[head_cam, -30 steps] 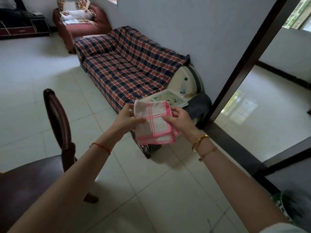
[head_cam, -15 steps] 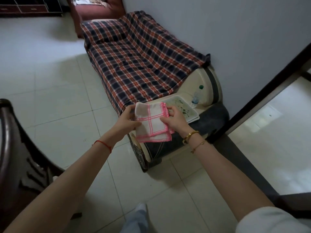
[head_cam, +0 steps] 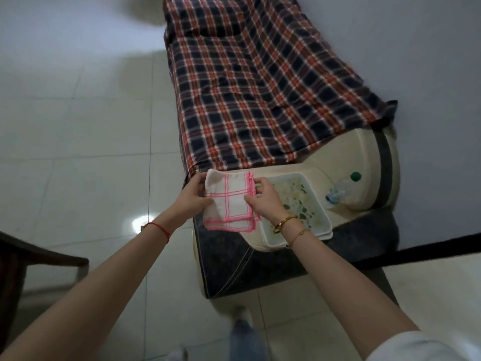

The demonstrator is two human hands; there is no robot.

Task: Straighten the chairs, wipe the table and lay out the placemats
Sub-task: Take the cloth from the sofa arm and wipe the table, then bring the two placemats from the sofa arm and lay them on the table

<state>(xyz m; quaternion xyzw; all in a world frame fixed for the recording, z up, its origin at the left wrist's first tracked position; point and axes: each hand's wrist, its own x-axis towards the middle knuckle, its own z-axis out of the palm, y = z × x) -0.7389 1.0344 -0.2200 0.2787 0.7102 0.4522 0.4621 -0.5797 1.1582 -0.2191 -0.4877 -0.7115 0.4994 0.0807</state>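
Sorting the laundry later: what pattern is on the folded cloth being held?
White cloth with pink checked lines and pink edging, seen in the head view.

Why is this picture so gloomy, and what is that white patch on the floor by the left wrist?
Head view: the room light is dim; the white patch is glare on the glossy floor tiles; the wide lens bows the sofa; the foot at the bottom is smeared with blur, while the cloth is sharp.
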